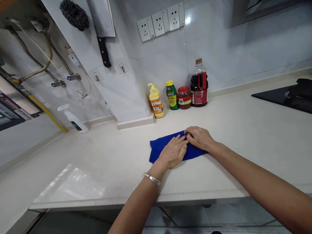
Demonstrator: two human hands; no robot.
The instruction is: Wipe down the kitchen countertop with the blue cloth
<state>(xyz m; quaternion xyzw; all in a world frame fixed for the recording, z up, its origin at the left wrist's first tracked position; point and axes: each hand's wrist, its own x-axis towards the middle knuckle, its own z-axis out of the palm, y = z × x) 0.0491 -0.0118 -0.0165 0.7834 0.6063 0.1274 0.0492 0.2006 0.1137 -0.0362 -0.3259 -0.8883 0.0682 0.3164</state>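
Note:
A blue cloth (161,148) lies folded on the pale countertop (117,162). My left hand (174,152) rests flat on the cloth, fingers stretched out, a silver bracelet at the wrist. My right hand (199,137) sits at the cloth's far right edge, fingers curled down and pressing or pinching the fabric there. Both hands touch each other near the cloth's top edge.
Against the wall stand a yellow pump bottle (156,104), a green bottle (172,95), a red-lidded jar (184,97) and a dark sauce jug (199,84). A white spray bottle (73,119) sits left. A cleaver (103,29) hangs above. A black cooktop (287,96) lies right.

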